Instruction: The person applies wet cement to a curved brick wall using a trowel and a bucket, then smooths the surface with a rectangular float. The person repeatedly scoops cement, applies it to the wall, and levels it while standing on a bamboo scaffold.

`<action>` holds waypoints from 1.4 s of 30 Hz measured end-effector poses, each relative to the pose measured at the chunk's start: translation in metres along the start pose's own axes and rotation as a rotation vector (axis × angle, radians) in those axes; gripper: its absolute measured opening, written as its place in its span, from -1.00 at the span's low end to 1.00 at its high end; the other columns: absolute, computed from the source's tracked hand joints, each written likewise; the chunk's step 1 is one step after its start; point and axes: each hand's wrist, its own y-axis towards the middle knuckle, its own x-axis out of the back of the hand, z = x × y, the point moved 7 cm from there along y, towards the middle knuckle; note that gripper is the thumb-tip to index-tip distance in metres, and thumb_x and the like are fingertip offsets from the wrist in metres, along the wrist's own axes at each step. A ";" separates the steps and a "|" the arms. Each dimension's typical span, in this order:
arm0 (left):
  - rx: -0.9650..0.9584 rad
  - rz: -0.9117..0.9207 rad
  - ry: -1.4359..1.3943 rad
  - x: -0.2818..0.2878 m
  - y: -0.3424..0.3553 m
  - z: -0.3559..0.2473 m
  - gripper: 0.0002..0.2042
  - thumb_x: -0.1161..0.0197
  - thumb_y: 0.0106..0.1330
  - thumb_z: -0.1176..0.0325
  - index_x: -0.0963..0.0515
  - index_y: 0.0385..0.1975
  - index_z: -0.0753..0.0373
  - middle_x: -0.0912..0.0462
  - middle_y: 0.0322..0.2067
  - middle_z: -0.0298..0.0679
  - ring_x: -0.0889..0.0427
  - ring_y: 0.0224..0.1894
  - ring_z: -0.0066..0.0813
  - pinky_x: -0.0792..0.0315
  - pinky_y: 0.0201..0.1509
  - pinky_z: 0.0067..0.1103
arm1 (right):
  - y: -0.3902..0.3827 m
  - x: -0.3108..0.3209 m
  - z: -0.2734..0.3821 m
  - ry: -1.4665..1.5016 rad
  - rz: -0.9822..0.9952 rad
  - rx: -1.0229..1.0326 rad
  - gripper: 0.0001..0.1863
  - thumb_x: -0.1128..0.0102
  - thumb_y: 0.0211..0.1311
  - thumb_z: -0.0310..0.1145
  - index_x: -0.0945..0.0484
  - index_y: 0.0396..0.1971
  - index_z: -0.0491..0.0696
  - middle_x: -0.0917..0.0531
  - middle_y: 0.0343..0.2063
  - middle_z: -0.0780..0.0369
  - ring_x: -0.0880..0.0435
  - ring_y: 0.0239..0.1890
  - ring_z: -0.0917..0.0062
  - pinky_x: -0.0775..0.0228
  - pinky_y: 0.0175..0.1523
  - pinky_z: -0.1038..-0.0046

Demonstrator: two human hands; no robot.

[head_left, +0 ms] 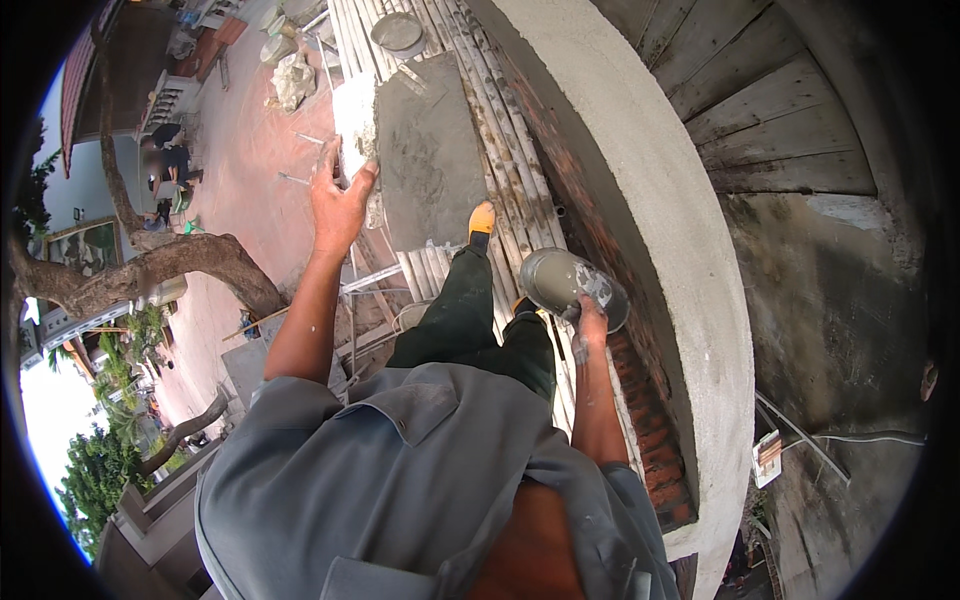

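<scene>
got grey shirt (400, 490) up close. gripping oval pan (552, 280) with right hand (592, 320) (nearer one), slanted lengthwise off mortar board's (430, 150) lower-right corner; pinching white block (353, 118) along left edge with left hand (340, 200).

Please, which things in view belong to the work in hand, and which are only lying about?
Apparently in use:
- oval bowl, in the right hand
- white block, at the left hand
- grey-smeared board

Apparently just around:
- pale sack, on the reddish ground
- tree trunk
</scene>
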 end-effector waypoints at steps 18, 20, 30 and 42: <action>0.250 0.470 0.239 -0.108 -0.005 0.261 -0.27 -0.40 0.27 0.03 -0.42 0.34 0.37 -0.52 0.23 0.18 -0.51 0.28 0.06 -0.38 0.38 -0.25 | 0.194 -0.158 -0.103 0.014 -0.094 -0.322 -0.64 -0.19 0.40 -0.08 -0.53 0.12 0.16 -0.62 -0.13 0.36 -0.60 -0.09 0.53 -0.45 0.04 0.02; 0.275 0.478 0.211 -0.106 -0.005 0.283 -0.27 -0.40 0.26 0.01 -0.43 0.34 0.35 -0.52 0.22 0.17 -0.51 0.28 0.07 -0.38 0.37 -0.24 | 0.221 -0.179 -0.117 0.086 -0.058 -0.364 -0.65 -0.23 0.37 -0.04 -0.55 0.06 0.16 -0.59 -0.18 0.37 -0.58 -0.06 0.49 -0.31 0.26 0.01; 0.426 0.523 0.080 -0.140 0.002 0.374 -0.28 -0.40 0.26 0.04 -0.42 0.36 0.34 -0.54 0.17 0.13 -0.56 0.18 -0.06 -0.45 0.25 -0.30 | 0.322 -0.257 -0.150 0.032 0.048 -0.360 -0.34 -0.12 0.44 0.16 -0.33 0.36 0.06 -0.46 0.27 0.19 -0.36 0.34 0.31 -0.14 0.42 -0.11; -0.050 0.790 0.380 -0.198 0.055 0.293 -0.03 -0.55 -0.06 -0.06 -0.33 0.41 0.23 -0.44 0.11 0.07 -0.41 0.16 0.11 -0.31 0.27 -0.10 | 0.249 -0.289 -0.102 -0.657 0.077 -0.132 -0.20 -0.32 0.30 0.21 -0.50 0.32 -0.10 -0.69 0.12 0.10 -0.68 0.14 0.27 -0.46 0.23 0.20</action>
